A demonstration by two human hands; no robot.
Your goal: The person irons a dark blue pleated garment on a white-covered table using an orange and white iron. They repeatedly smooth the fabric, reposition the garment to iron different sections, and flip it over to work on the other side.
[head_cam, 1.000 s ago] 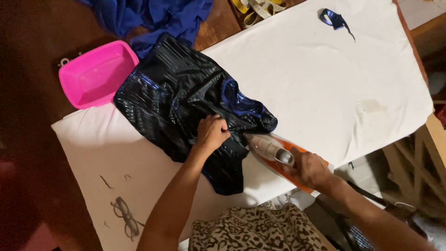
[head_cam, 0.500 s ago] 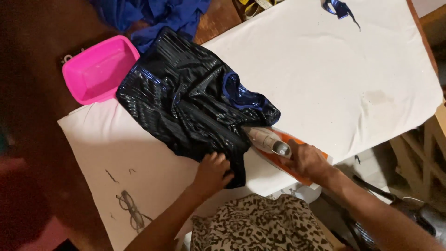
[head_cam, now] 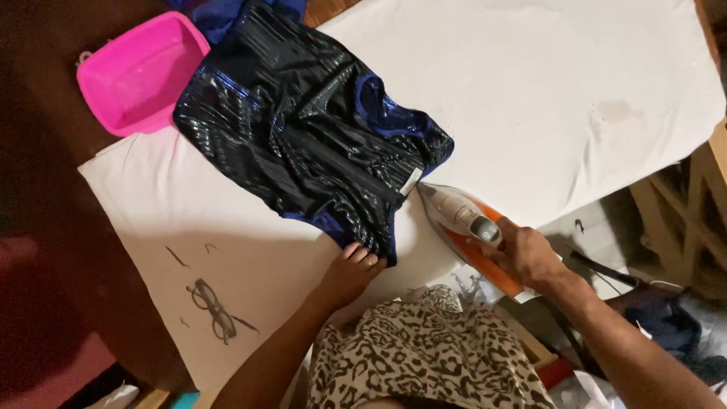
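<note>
A shiny black and blue garment (head_cam: 310,144) lies crumpled on a white cloth-covered table (head_cam: 530,83). My left hand (head_cam: 350,270) rests on the white cloth at the garment's near hem, its fingertips touching the fabric edge. My right hand (head_cam: 530,254) grips the handle of an orange and white clothes iron (head_cam: 466,223), which sits at the table's near edge with its tip pointing at the garment's right corner.
A pink plastic tub (head_cam: 140,72) stands at the far left beside the garment. A pair of dark glasses (head_cam: 214,310) lies on the cloth at the near left. Leopard-print fabric (head_cam: 428,356) covers my lap. Wooden slats (head_cam: 681,220) stand at the right.
My left hand has slid from the middle of the garment down to its near hem. The iron stays at the table edge in my right hand.
</note>
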